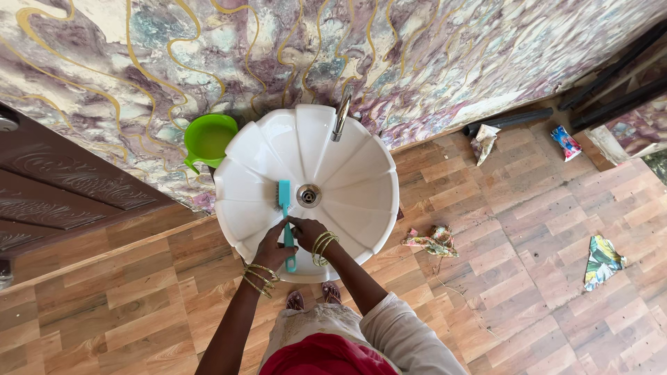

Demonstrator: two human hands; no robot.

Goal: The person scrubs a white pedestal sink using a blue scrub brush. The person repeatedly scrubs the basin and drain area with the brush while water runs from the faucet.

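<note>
A white fluted wash basin [361, 173] hangs on the marbled wall, with a metal drain [308, 196] at its centre and a chrome tap [341, 114] at the back. A teal scrub brush [285, 208] lies with its head on the basin's inner wall, left of the drain. My left hand [273, 248] grips the brush handle near the front rim. My right hand [307, 231] rests on the handle just beside it. Both wrists carry gold bangles.
A green plastic jug [207, 137] sits left of the basin against the wall. Crumpled wrappers and a cloth scrap [432, 241] lie on the wood-pattern floor to the right. A dark carved door [62, 187] stands at left. My feet show under the basin.
</note>
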